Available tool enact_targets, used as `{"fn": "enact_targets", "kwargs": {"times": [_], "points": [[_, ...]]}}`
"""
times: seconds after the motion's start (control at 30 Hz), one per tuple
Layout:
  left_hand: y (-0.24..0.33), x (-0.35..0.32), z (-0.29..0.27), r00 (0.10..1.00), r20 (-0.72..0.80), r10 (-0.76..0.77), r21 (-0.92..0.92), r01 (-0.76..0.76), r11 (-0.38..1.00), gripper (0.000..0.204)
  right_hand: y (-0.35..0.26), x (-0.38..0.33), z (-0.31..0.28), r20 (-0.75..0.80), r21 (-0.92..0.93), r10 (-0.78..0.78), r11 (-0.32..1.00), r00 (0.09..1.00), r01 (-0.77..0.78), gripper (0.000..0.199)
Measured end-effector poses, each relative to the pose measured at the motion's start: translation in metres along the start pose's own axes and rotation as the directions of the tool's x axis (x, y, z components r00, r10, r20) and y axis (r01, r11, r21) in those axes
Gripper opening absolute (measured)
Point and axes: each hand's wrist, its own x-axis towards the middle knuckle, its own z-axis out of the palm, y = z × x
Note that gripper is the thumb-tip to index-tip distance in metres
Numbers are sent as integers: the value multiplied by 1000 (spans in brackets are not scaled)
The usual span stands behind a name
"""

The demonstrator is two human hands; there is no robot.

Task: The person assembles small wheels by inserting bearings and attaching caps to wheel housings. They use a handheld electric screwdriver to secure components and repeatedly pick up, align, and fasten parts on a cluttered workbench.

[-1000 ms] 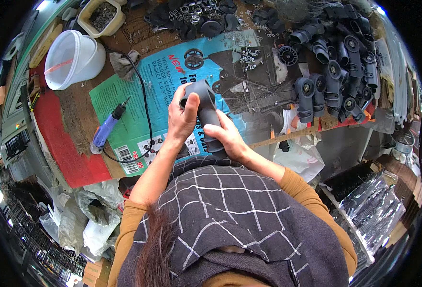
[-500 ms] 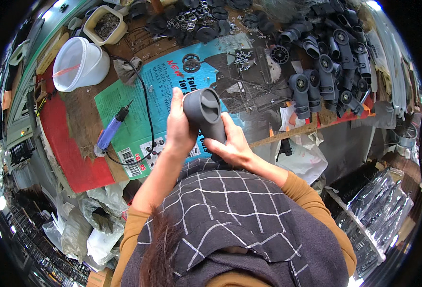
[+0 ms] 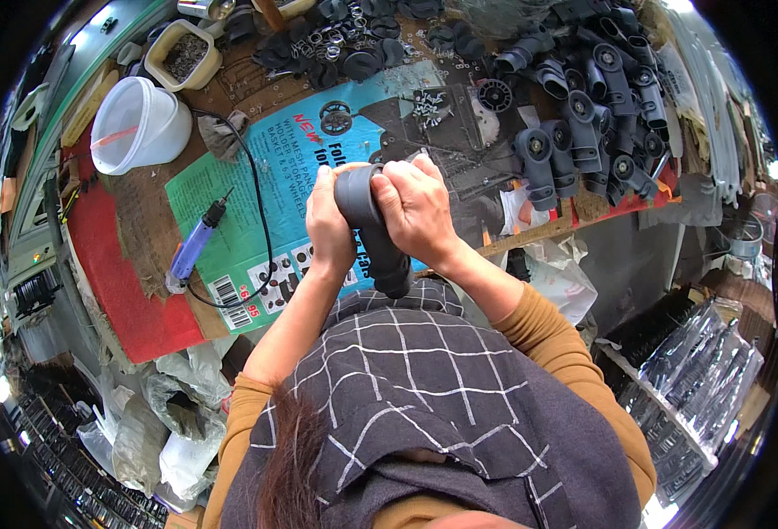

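Left hand point(image 3: 330, 231) is clasping 1 dark grey tubular part point(image 3: 376, 247); right hand point(image 3: 420, 212) is curling around its round head point(image 3: 356, 196). Part is sitting between both hands, lower end point(image 3: 392, 282) pointing at checked garment point(image 3: 424, 353).

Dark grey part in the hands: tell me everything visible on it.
The part is smooth, dark grey and looks like moulded plastic. A wide, rounded head sits at the top; a narrower stem slants down and slightly right from it to a rounded lower end. The left hand holds the head's left side; the right hand grips its right, hiding that face. In view it overlaps the printed sheet; its lower end meets the checked cloth, contact unclear.
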Motion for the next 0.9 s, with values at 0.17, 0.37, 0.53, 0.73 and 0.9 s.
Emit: {"fn": "enact_targets", "kwargs": {"times": [0.17, 0.37, 0.53, 0.73, 0.9], "points": [[-5, 11, -7, 997, -74, 7, -120, -16, 993, 51, -11, -29, 3, 97, 342, 360, 864, 928, -371, 64], [-19, 31, -19, 896, 82, -436, -323, 438, 839, 56, -17, -58, 14, 156, 328, 321, 875, 934, -355, 83], [-22, 29, -11, 901, 44, -432, -105, 434, 895, 57, -1, -66, 18, 130, 236, 340, 902, 931, -362, 86], [-21, 46, -35, 991, 126, 42, 746, -122, 655, 64, 50, -68, 0, 98, -176, 89, 982, 991, -71, 83], [0, 88, -118, 990, -92, 105, 828, 17, 560, 54, 187, -85, -65, -496, -562, 482, 456, 722, -690, 74]]}}
